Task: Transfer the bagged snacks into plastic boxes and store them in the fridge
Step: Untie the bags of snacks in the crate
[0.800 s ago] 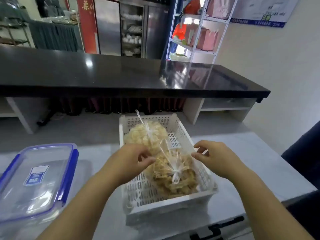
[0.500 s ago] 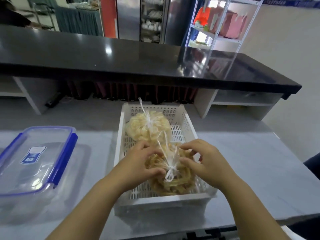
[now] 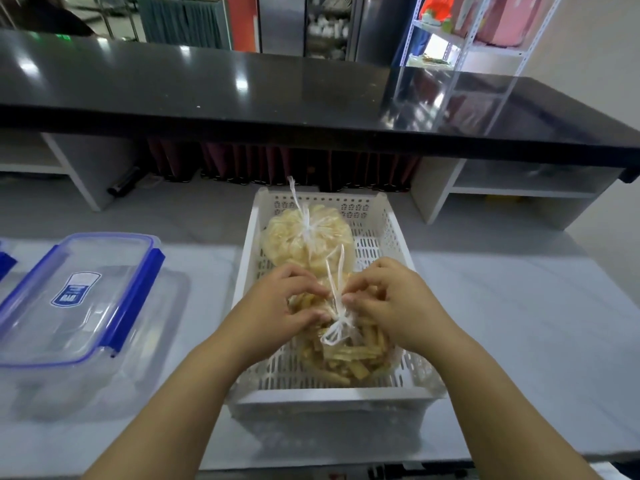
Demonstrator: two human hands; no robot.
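Observation:
A white slotted basket (image 3: 401, 251) on the pale counter holds two tied clear bags. The far bag (image 3: 301, 244) is full of pale round chips. The near bag (image 3: 346, 358) holds brown stick snacks and has a white knotted tie. My left hand (image 3: 277, 310) and my right hand (image 3: 391, 303) both curl round the near bag's top, with fingers pinching at the knot from either side. A clear plastic box (image 3: 79, 299) with a blue-clipped lid lies on the counter to the left.
A black raised counter (image 3: 311, 98) with open cubbies beneath runs across the back. Behind it stand a steel fridge (image 3: 325, 26) and a white shelving rack (image 3: 485, 39). A second blue-clipped box edge (image 3: 5, 261) shows at the far left.
Both hands came together from apart onto the near bag and now pinch its knotted top. The view tilted down and closer to the basket.

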